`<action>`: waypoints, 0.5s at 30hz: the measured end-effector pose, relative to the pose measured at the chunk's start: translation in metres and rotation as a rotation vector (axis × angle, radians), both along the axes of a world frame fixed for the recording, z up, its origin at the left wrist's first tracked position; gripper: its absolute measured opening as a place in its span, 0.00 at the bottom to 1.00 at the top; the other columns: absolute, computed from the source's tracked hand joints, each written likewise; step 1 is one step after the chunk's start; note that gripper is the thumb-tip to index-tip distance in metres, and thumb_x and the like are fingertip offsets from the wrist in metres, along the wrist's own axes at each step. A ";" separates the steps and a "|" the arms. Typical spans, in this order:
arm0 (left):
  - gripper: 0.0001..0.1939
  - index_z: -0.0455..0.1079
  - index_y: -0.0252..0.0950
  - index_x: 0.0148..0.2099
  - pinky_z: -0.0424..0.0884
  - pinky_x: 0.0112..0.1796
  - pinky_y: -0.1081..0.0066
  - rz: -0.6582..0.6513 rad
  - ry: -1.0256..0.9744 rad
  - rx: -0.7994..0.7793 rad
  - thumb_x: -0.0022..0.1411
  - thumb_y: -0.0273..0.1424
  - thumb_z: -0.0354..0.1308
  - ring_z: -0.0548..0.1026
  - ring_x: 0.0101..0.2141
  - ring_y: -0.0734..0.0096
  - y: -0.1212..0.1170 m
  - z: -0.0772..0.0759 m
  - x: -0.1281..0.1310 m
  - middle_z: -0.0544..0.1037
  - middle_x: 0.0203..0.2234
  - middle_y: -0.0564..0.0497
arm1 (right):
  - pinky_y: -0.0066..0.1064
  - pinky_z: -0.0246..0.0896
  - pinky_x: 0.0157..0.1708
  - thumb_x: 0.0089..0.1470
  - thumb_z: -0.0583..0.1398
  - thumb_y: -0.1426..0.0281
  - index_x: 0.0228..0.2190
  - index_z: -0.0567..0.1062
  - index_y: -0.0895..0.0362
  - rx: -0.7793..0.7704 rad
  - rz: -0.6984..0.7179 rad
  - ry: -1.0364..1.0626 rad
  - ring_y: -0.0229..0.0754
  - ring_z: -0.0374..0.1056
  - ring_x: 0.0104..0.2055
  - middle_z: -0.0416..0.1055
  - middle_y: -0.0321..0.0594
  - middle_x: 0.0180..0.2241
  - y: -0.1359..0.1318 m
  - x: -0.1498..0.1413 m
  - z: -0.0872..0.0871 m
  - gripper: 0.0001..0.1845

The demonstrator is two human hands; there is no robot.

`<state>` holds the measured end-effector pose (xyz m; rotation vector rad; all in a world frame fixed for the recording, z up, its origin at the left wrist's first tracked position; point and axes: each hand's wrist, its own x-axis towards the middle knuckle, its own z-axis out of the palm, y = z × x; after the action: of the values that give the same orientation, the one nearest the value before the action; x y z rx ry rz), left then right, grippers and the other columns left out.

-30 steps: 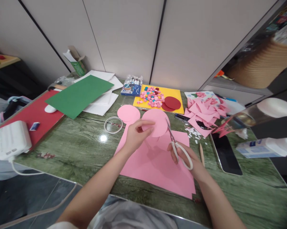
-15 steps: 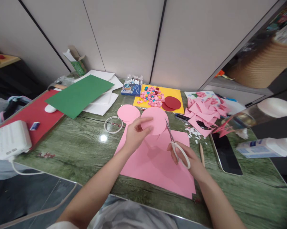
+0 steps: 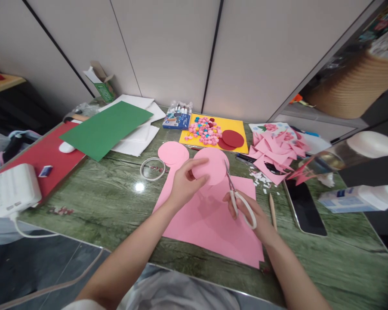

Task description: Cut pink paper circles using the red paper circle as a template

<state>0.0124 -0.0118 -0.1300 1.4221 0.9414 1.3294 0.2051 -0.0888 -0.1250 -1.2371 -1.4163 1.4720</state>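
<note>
My left hand [image 3: 189, 181] pinches a pink paper circle [image 3: 213, 165] by its left side, holding it up over a large pink sheet [image 3: 210, 228]. My right hand [image 3: 245, 209] has its fingers in the handles of white-handled scissors [image 3: 234, 191]. The blades point up and away, meeting the circle's right edge. Left of the held circle, more pink paper circles [image 3: 172, 153] lie overlapping on the table. A white ring [image 3: 141, 171] rests just beside them.
Pink paper scraps [image 3: 278, 150] are heaped at the right, near a phone [image 3: 305, 206], a wooden stick [image 3: 272, 211] and a white bottle [image 3: 355, 199]. Behind lie a yellow sheet [image 3: 239, 122] with small balls and dark red circles [image 3: 232, 138]. A green sheet [image 3: 106, 129] and white power bank [image 3: 18, 189] are left.
The held circle rose slightly, then came back down and a little right with my left hand. The scissors stay at its right edge, their handles having shifted slightly.
</note>
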 end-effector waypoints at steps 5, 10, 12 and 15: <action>0.19 0.71 0.38 0.46 0.67 0.41 0.69 0.004 0.014 -0.012 0.49 0.25 0.61 0.69 0.44 0.64 0.000 0.000 0.000 0.72 0.41 0.47 | 0.31 0.50 0.27 0.59 0.49 0.57 0.37 0.67 0.56 -0.005 -0.004 -0.014 0.37 0.55 0.24 0.59 0.32 0.21 0.001 -0.001 0.001 0.16; 0.18 0.71 0.38 0.45 0.67 0.41 0.69 0.006 -0.017 -0.021 0.49 0.25 0.61 0.70 0.43 0.65 0.000 0.000 0.001 0.73 0.41 0.47 | 0.30 0.50 0.26 0.59 0.49 0.57 0.36 0.67 0.57 0.009 -0.004 -0.020 0.37 0.55 0.24 0.59 0.32 0.21 0.002 -0.003 0.001 0.16; 0.17 0.71 0.38 0.44 0.67 0.41 0.69 0.011 -0.024 -0.009 0.49 0.24 0.61 0.70 0.43 0.66 0.000 0.000 0.000 0.74 0.40 0.48 | 0.30 0.51 0.26 0.59 0.49 0.57 0.36 0.67 0.57 0.012 -0.007 -0.022 0.37 0.55 0.24 0.59 0.32 0.20 0.002 -0.003 0.001 0.16; 0.15 0.72 0.38 0.42 0.66 0.41 0.69 0.027 -0.008 0.008 0.50 0.24 0.60 0.71 0.42 0.67 0.000 -0.001 0.000 0.75 0.38 0.48 | 0.30 0.51 0.26 0.59 0.49 0.57 0.35 0.67 0.57 0.005 -0.011 -0.030 0.37 0.56 0.23 0.59 0.32 0.20 0.002 -0.003 0.000 0.16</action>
<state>0.0125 -0.0114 -0.1305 1.4135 0.9540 1.3590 0.2025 -0.0870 -0.1255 -1.2668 -1.4292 1.4475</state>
